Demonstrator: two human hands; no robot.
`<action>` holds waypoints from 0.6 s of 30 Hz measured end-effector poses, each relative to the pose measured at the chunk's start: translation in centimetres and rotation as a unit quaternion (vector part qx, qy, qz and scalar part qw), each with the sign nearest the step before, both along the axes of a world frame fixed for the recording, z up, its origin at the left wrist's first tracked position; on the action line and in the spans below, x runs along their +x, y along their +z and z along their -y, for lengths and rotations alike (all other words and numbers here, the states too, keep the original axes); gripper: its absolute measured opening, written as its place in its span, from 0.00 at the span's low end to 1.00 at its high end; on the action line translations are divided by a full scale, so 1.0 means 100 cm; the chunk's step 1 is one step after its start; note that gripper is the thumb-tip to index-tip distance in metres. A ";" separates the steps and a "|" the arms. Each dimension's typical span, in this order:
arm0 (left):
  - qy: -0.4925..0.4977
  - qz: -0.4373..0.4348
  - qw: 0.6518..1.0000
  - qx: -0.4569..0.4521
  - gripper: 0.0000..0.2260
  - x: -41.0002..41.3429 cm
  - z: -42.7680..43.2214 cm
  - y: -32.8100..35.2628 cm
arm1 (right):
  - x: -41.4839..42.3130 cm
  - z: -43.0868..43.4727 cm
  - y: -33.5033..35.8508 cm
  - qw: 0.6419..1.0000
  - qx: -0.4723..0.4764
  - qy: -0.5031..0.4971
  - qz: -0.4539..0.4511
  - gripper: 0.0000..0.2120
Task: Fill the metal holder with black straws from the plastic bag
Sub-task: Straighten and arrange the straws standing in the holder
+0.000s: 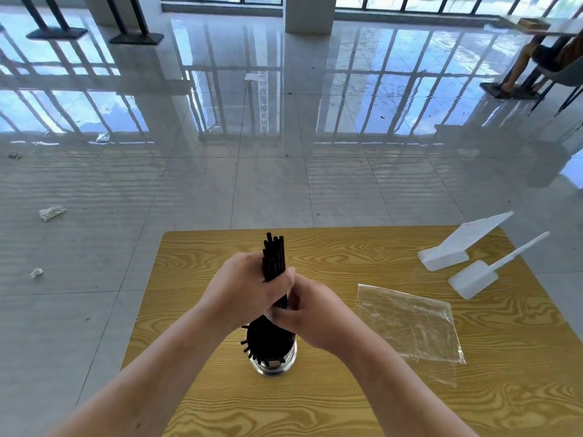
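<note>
Together, both hands (left [244, 288], right [310, 313]) curl fingers around black straws [273, 257] above holder [277, 362].

Nothing can be read: the only lettering is a vertical column of characters [263, 102] reflected on the glossy floor tiles [220, 184] well beyond the table [347, 247], mirrored and too blurred to make out.

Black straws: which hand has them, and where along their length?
Both hands grip the black straws mid-length, left hand above right hand, over the metal holder.
</note>
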State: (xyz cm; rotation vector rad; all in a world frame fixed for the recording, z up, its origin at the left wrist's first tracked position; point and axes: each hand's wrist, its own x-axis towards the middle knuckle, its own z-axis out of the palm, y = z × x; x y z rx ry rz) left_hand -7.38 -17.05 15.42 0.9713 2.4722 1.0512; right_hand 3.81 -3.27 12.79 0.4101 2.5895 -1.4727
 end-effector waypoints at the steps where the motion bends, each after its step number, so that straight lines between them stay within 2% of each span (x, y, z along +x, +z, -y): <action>1: 0.002 0.006 1.000 -0.005 0.19 0.001 -0.001 -0.003 | -0.002 0.001 0.001 1.000 0.022 0.002 -0.009 0.05; 6: 0.005 0.041 0.999 -0.031 0.15 0.004 0.002 -0.017 | -0.004 0.002 -0.008 0.999 0.047 0.005 0.027 0.08; 12: -0.022 0.089 0.995 -0.046 0.12 0.009 0.012 -0.030 | 0.002 0.008 -0.024 0.999 0.038 -0.009 0.037 0.02; 18: -0.004 0.014 1.000 -0.004 0.13 0.010 0.009 -0.021 | -0.001 0.006 -0.015 0.997 0.070 -0.014 0.009 0.07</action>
